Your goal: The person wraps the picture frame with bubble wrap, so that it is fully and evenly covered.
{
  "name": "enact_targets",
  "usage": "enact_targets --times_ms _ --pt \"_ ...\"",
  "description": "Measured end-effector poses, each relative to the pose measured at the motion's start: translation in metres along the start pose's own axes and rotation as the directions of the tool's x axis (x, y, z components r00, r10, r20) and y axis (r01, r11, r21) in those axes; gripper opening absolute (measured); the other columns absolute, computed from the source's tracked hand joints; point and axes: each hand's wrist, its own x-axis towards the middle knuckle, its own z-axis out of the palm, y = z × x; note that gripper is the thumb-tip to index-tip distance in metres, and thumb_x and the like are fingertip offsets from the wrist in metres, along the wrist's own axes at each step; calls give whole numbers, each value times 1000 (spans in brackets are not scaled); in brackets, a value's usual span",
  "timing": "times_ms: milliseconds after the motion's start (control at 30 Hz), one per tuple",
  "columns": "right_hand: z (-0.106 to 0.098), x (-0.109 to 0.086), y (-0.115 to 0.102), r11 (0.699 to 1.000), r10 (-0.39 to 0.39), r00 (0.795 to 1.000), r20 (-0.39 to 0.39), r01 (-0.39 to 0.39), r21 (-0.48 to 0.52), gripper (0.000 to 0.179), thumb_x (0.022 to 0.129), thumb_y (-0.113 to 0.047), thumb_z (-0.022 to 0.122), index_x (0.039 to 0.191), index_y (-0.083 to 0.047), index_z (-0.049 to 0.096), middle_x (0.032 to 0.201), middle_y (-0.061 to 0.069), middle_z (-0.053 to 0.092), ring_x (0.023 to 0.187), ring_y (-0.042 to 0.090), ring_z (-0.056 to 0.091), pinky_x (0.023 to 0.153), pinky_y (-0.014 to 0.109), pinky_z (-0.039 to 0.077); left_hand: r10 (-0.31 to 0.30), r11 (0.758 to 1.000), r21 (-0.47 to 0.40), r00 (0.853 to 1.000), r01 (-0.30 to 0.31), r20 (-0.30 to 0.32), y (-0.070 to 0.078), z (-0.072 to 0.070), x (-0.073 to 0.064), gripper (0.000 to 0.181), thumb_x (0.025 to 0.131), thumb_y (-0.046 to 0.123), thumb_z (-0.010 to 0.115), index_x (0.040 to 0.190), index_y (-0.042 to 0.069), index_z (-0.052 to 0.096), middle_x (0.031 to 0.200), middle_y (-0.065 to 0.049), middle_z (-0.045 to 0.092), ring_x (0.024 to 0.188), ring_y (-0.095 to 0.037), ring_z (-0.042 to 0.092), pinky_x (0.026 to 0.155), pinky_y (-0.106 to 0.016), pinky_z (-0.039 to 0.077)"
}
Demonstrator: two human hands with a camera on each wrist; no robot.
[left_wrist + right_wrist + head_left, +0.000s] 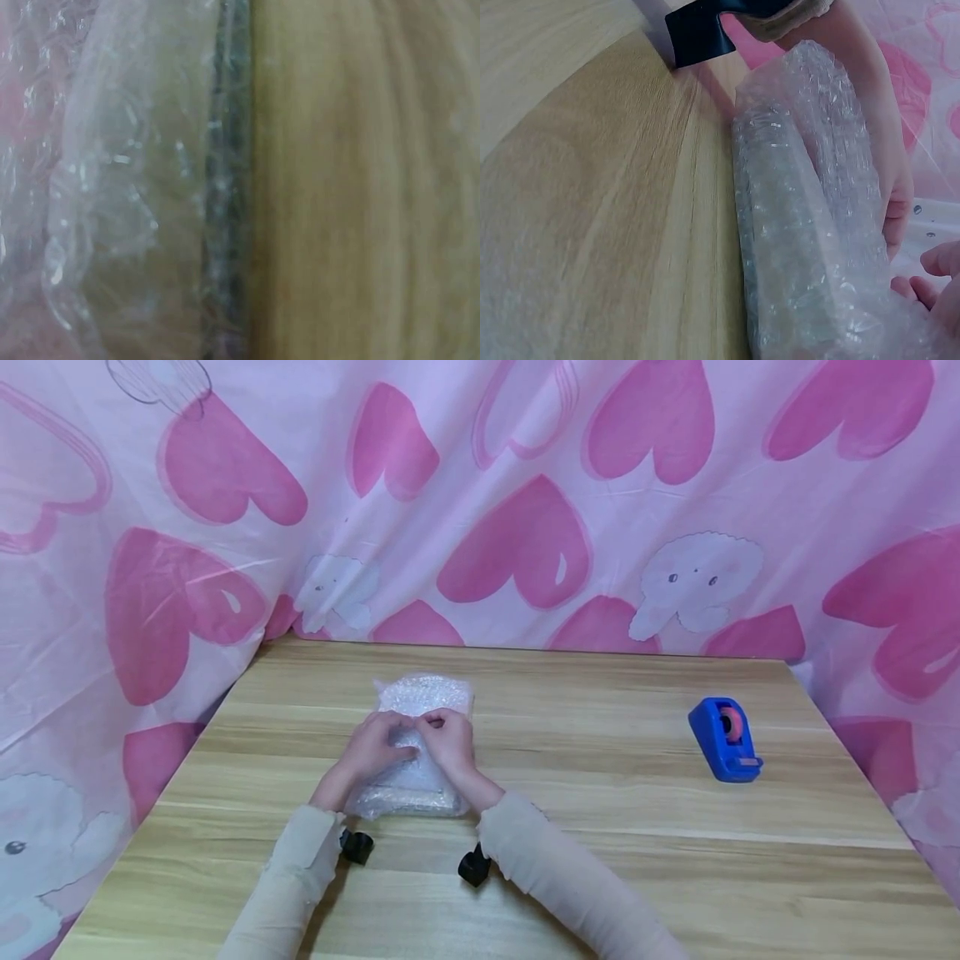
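Observation:
A flat, roughly rectangular package in clear bubble wrap (423,692) lies on the wooden table, left of the middle. My left hand (369,747) reaches over it from the left, fingers bent onto the wrap and thumb apart. From the right, my right hand (452,748) pinches at the wrap with curled fingers, its fingertips close to the left ones. Close up in the left wrist view, the bubble wrap (135,172) covers something with a dark edge (227,150). The right wrist view shows loose wrap (832,150) standing up along the package's side.
A blue tape dispenser (712,739) with a pink roll (733,724) stands at the right of the table (600,777). Black wrist mounts (357,847) stick out below both sleeves. Behind the table hangs a pink heart-patterned curtain (517,547), also along the left and right.

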Motion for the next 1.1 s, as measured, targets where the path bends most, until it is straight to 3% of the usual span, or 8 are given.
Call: enact_targets --times_ms 633,800,1100 --pt "3 -2 -4 993 47 996 -76 -38 112 15 78 -17 66 81 -2 69 73 5 66 66 10 58 60 20 47 -57 998 6 998 56 30 2 -1 2 40 70 12 75 106 0 62 106 -14 62 105 -31 50 93 -46 39" --pt "9 -3 -3 994 54 996 -73 -47 95 13 77 -16 66 79 -4 69 72 4 67 64 7 57 60 19 48 -73 997 6 996 73 44 2 -2 2 40 71 13 75 107 1 62 107 -13 62 106 -30 49 95 -46 37" --pt "8 -3 -8 990 43 993 -110 -27 140 14 78 -15 66 80 -2 69 72 6 66 64 9 57 59 20 48 -48 999 -3 998 48 36 1 -2 2 39 70 12 75 105 0 63 106 -14 63 105 -31 50 94 -47 37"
